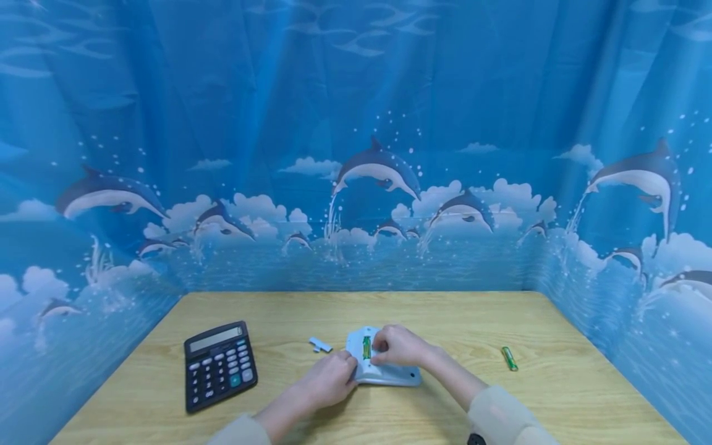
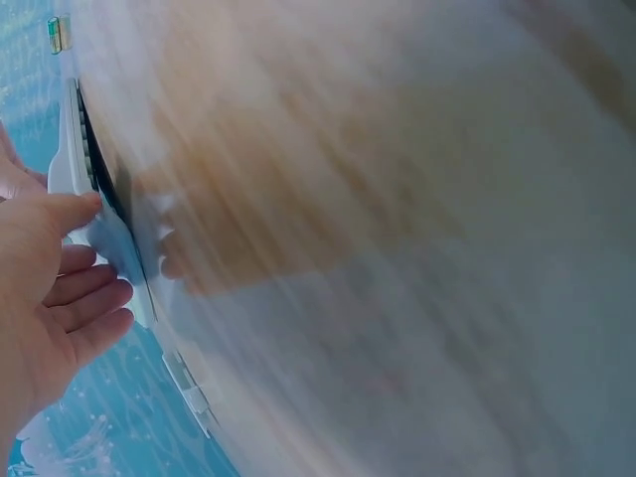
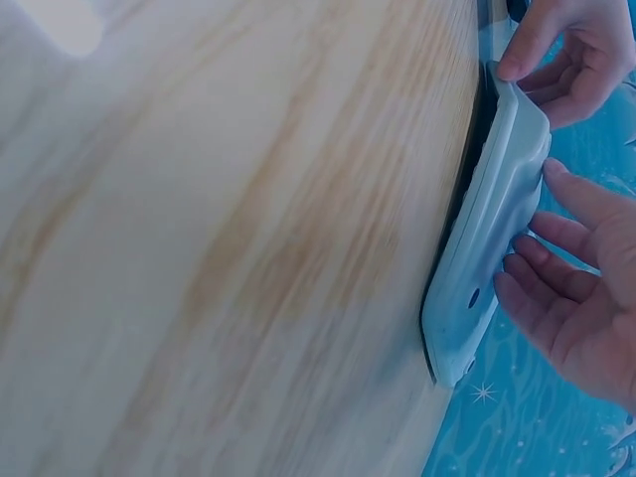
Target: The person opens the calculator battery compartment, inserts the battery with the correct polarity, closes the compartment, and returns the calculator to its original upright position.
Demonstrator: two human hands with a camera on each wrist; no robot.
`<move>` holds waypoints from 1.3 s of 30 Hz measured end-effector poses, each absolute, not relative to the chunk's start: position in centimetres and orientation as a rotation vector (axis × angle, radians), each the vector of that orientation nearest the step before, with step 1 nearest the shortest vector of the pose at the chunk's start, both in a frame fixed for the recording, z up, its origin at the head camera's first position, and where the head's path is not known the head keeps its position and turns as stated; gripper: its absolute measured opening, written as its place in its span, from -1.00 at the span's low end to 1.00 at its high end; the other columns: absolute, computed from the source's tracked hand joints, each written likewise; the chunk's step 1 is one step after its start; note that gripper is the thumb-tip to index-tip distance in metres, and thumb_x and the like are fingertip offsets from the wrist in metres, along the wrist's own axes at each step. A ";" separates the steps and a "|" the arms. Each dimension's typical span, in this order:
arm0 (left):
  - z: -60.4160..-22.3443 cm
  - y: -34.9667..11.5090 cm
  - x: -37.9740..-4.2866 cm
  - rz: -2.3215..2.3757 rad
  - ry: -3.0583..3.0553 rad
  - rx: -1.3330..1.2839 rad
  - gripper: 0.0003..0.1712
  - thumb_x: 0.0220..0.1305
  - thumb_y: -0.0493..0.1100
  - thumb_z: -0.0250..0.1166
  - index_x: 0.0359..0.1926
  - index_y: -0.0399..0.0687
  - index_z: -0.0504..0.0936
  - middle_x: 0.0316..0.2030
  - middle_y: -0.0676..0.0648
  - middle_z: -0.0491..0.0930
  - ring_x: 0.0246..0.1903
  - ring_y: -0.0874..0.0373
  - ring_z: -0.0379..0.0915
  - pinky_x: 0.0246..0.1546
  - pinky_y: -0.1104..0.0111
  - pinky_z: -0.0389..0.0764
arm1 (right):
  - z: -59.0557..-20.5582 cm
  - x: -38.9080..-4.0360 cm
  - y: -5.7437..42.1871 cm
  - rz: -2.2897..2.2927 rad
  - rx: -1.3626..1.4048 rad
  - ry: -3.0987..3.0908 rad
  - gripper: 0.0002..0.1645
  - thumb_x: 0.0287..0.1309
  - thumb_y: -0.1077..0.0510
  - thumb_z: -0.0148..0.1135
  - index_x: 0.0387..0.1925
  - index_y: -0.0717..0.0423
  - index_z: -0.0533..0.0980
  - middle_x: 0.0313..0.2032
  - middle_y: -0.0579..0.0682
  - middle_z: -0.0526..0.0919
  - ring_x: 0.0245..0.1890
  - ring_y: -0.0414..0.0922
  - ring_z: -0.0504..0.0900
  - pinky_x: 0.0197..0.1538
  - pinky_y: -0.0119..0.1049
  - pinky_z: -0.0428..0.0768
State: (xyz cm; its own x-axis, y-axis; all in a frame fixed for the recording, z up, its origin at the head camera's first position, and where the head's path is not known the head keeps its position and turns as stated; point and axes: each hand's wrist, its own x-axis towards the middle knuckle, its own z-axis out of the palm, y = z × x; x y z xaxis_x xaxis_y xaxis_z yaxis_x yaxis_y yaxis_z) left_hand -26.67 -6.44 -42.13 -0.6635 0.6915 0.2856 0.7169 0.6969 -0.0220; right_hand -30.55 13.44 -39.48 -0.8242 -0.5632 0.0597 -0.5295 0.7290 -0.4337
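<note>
Lengthwise, the device [image 1: 388, 373] runs sideways, left hand [image 1: 330, 378] pinching it, right hand's [image 1: 403, 345] grip unclear.

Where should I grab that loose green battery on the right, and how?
Probably pinch the loose battery around its middle, coming from above and closing across its width. It is a slim cylinder lying on its side on the table, its length running roughly near to far, so its long sides face left and right.
</note>
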 end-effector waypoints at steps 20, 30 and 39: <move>-42.0 -10.8 -30.1 -0.081 -2.407 -0.884 -0.84 -0.19 -0.39 0.30 -0.65 -0.16 0.46 -0.67 -0.02 0.37 -0.64 0.10 0.36 -0.61 0.26 0.42 | -39.4 -30.5 14.3 -0.659 -0.953 2.795 -0.54 -0.06 -0.03 0.39 -0.14 0.16 0.58 -0.40 -0.16 0.45 -0.39 -0.27 0.39 -0.30 -0.41 0.42; -41.2 -12.1 -31.4 0.065 -2.549 -0.957 -0.87 -0.09 -0.44 0.26 -0.43 -0.23 0.60 -0.46 -0.11 0.55 -0.38 0.02 0.48 -0.32 0.19 0.54 | -39.8 -30.6 14.7 -0.661 -0.957 2.769 -0.54 -0.03 -0.04 0.38 -0.11 0.11 0.57 -0.38 -0.20 0.43 -0.37 -0.29 0.38 -0.29 -0.41 0.43; -40.6 -11.9 -32.1 0.086 -2.791 -0.936 -0.67 -0.17 -0.51 0.23 -0.32 -0.14 0.66 -0.31 -0.07 0.64 -0.22 0.00 0.53 -0.10 0.12 0.51 | -39.5 -30.6 14.7 -0.668 -0.975 2.761 -0.54 -0.04 -0.04 0.38 -0.12 0.12 0.57 -0.38 -0.18 0.43 -0.37 -0.29 0.38 -0.28 -0.41 0.42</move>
State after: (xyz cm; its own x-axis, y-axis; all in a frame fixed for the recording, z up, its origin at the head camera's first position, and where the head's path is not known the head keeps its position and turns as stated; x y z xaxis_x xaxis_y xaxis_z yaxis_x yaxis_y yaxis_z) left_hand -32.06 -11.88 -40.59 -0.7805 0.6025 0.1667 0.5911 0.7981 -0.1170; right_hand -30.60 14.75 -39.55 -0.7809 -0.6244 0.0170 -0.5632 0.6921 -0.4515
